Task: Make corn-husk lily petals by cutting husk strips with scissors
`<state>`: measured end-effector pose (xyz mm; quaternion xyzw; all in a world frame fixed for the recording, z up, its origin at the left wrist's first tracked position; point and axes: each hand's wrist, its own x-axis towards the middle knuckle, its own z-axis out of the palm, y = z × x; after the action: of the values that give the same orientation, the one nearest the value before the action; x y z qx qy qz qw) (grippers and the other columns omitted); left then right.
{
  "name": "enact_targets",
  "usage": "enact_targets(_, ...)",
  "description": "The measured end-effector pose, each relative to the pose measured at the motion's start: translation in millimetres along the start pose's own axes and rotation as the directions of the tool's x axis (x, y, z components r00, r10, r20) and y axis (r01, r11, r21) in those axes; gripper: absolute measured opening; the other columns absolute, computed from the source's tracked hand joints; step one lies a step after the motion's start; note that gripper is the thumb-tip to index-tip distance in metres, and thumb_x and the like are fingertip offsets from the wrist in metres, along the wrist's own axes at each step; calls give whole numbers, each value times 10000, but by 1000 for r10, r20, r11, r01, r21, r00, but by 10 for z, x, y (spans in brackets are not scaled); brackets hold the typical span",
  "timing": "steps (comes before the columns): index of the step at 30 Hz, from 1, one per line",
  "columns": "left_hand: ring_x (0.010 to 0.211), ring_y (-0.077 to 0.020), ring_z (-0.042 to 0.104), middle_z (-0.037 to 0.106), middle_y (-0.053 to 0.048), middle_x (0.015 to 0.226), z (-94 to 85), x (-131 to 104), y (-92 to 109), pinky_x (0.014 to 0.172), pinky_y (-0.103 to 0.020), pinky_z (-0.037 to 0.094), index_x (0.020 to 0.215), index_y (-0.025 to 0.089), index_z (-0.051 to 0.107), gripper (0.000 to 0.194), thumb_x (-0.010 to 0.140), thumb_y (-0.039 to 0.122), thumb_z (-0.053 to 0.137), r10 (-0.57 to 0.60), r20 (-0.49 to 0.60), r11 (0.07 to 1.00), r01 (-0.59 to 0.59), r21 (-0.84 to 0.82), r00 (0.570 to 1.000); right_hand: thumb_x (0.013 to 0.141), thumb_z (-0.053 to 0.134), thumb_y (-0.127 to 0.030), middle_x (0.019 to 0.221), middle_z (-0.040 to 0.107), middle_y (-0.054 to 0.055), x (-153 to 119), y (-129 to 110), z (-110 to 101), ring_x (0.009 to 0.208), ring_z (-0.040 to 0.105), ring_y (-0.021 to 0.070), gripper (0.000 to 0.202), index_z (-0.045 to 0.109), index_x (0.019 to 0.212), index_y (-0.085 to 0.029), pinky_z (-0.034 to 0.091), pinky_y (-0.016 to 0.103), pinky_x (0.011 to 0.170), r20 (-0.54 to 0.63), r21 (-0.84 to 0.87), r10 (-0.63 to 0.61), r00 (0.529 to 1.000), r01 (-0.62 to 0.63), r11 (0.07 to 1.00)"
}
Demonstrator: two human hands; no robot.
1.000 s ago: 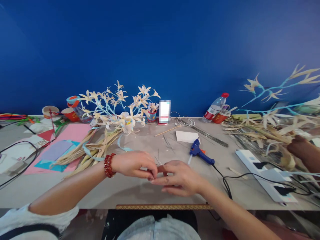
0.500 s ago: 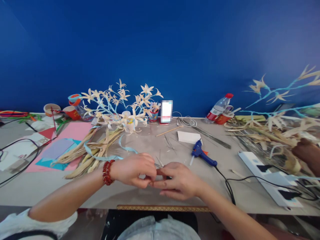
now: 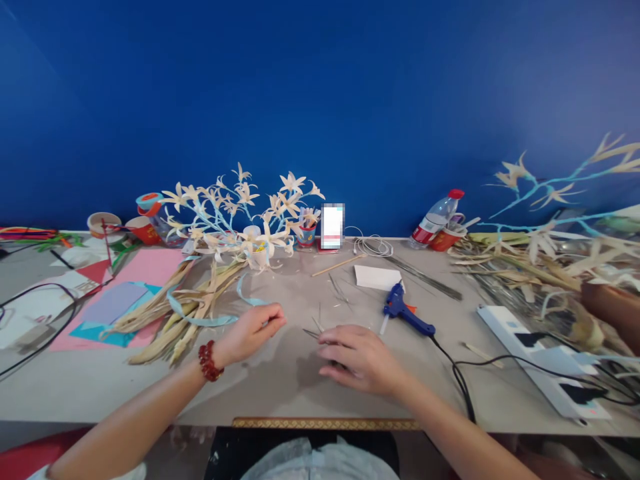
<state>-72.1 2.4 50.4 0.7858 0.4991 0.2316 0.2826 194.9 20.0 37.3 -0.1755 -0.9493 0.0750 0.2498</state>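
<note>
My left hand (image 3: 257,330), with a red bead bracelet (image 3: 210,361) at the wrist, hovers over the table with thumb and fingers pressed together. Whatever may be pinched there is too small to make out. To its right, my right hand (image 3: 357,357) is curled around a pointed metal tool (image 3: 311,333). Only the slim tip juts out to the left past the fingers; the rest is hidden under the hand. The two hands are apart. Thin pale slivers (image 3: 321,319) lie just beyond the right hand. A light blue ribbon (image 3: 215,321) curves behind the left hand.
A blue glue gun (image 3: 407,313) lies right, its cord running to a white power strip (image 3: 540,367). Dried husks (image 3: 193,300) lie left, behind them husk flowers (image 3: 243,213). At the back stand a phone (image 3: 332,227) and bottle (image 3: 435,220). Another person's hand (image 3: 610,303) is far right.
My hands were together at the fingertips; now the left has drawn away up and left. My right hand stays near its place, and the metal tip shows more clearly.
</note>
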Motion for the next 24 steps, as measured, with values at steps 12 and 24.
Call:
enact_targets(12,890,-211,578,636,-71,949,359,-119,-166,792,-346,455,1017,201,574,204,919,191,396,152,-58,922,-120,368,987,879,426,-208,572,450,-22,70,-36,131,526,413,121,252,431,627,-192,268,233,514,-97,54,399,912,-395,917)
enact_targets(24,1033,-273,544,603,-119,1125,128,-177,-529,898,-468,431,1080,188,601,241,872,207,480,74,-220,788,78,611,973,837,582,-196,925,612,65,-43,117,422,879,554,219,65,586,901,-185,435,319,781,134,-145,500,856,-482,864)
